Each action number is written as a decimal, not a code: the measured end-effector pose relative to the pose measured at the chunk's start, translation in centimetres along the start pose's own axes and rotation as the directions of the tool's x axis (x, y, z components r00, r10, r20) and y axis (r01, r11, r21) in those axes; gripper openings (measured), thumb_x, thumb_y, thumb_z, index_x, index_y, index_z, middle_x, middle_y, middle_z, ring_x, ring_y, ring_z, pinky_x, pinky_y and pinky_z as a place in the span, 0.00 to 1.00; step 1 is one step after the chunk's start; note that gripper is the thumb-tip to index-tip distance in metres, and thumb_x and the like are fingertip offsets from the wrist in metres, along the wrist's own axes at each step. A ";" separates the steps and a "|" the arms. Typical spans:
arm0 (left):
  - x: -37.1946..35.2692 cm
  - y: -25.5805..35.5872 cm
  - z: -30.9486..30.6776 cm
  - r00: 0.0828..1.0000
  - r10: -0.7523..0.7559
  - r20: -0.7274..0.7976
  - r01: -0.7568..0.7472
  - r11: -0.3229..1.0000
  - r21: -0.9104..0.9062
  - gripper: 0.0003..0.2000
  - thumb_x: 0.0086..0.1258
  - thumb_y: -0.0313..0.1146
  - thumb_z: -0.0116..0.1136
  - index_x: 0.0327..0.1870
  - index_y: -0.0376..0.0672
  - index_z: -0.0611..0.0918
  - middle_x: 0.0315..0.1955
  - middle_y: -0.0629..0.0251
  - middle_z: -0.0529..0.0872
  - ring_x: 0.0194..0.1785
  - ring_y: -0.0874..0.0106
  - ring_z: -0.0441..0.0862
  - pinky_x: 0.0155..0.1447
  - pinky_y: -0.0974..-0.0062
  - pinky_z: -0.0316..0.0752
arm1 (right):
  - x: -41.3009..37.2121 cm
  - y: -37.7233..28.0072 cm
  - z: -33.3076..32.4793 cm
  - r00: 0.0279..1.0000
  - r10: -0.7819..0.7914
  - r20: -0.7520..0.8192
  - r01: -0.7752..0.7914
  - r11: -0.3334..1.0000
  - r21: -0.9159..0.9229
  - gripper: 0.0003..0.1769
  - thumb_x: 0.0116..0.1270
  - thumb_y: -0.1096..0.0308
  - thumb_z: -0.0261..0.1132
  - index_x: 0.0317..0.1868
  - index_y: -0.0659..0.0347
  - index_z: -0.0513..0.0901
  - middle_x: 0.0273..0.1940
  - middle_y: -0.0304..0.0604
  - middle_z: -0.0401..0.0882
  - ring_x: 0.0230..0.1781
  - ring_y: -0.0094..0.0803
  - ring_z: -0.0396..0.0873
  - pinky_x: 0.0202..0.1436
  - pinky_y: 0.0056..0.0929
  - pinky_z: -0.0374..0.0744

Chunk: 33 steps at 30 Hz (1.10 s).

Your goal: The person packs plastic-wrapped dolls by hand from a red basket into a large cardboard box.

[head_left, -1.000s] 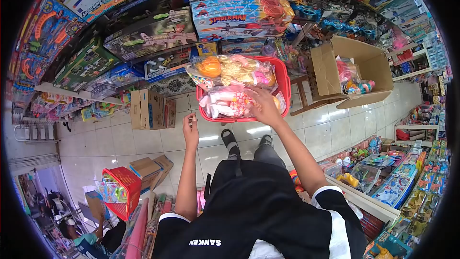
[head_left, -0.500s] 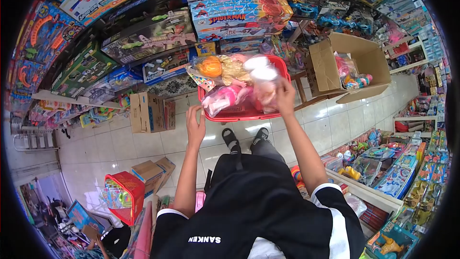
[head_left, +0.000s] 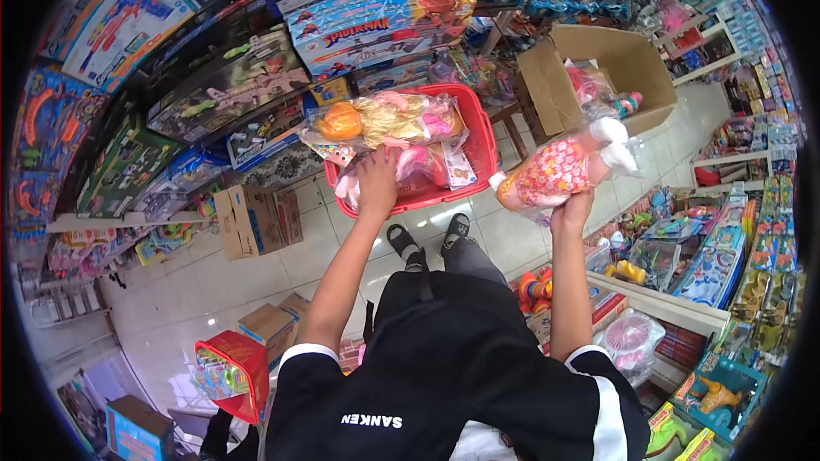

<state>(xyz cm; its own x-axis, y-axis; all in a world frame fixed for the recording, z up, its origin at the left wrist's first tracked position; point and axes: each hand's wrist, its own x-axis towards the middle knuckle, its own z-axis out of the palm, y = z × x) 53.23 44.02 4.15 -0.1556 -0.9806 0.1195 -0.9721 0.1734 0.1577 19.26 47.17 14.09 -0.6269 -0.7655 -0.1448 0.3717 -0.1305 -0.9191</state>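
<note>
HANDS. R hand [head_left: 572, 212], right of ctr. frame: holds clear-bagged doll w/ red-and-yellow floral print [head_left: 551, 171] from below, palm side up. Doll is raised, apart from basket, tilted; white end points to upper right of frame, bag corner w/ small white tag to the left. L hand [head_left: 378, 181], ctr. frame, slightly left: fingers laid over pink bagged toy [head_left: 436, 169] in basket; whether they pinch the wrap, can't tell.

BASKET. Red basket [head_left: 487, 132], ctr. frame, just above the feet in view. Contents: bagged doll w/ yellow hair [head_left: 389, 119], lying crosswise along upper side, orange round part at its left end; pink bagged toy below it, partly hidden by L hand. White printed card [head_left: 459, 172] at basket's lower right.

SURROUNDINGS. Open cardboard box [head_left: 547, 90], upper right, w/ bagged toys [head_left: 589, 85] inside. Spiderman boxes [head_left: 367, 26], stacked, upper ctr. Brown carton [head_left: 239, 222], mid-left, on tiled floor [head_left: 192, 290]. Red bin [head_left: 249, 371] w/ pkgd. goods, lower left, tilted. Bagged pink fan [head_left: 632, 340], lower right. Shelf goods at far right: small pkgs., details too small to read.
</note>
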 end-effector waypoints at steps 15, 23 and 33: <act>-1.8 -0.1 -11.5 0.997 -0.056 0.062 0.066 0.981 -0.180 0.27 0.52 0.22 0.60 0.58 0.39 0.74 0.55 0.51 0.77 0.51 0.52 0.79 0.55 0.60 0.76 | 2.2 0.2 -4.7 0.999 -0.041 0.024 0.043 0.998 -0.053 0.15 0.70 0.74 0.49 0.55 0.67 0.74 0.51 0.45 0.79 0.50 0.31 0.79 0.54 0.31 0.78; -2.2 4.9 -12.1 0.931 -0.345 -0.119 0.182 0.722 -0.668 0.22 0.58 0.27 0.61 0.57 0.33 0.76 0.49 0.45 0.82 0.56 0.56 0.80 0.59 0.67 0.72 | 7.2 -4.2 -8.9 0.999 -0.036 -0.009 0.036 0.999 0.002 0.14 0.68 0.75 0.52 0.52 0.68 0.75 0.49 0.45 0.79 0.47 0.30 0.80 0.51 0.29 0.78; 1.9 19.3 -6.7 0.893 -0.449 -0.012 0.140 0.305 -0.942 0.18 0.69 0.34 0.59 0.54 0.30 0.78 0.47 0.59 0.83 0.51 0.74 0.77 0.58 0.74 0.69 | 15.3 -8.5 -20.7 0.996 -0.072 -0.058 0.074 0.996 0.041 0.13 0.68 0.75 0.52 0.50 0.69 0.76 0.47 0.45 0.80 0.45 0.30 0.80 0.50 0.29 0.78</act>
<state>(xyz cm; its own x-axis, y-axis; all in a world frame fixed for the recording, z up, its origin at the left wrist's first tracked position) 35.37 46.08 14.02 0.2999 -0.9528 0.0478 -0.1527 0.0016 0.9883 -7.68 49.60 12.05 -0.6908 -0.7161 -0.0998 0.3520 -0.2126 -0.9115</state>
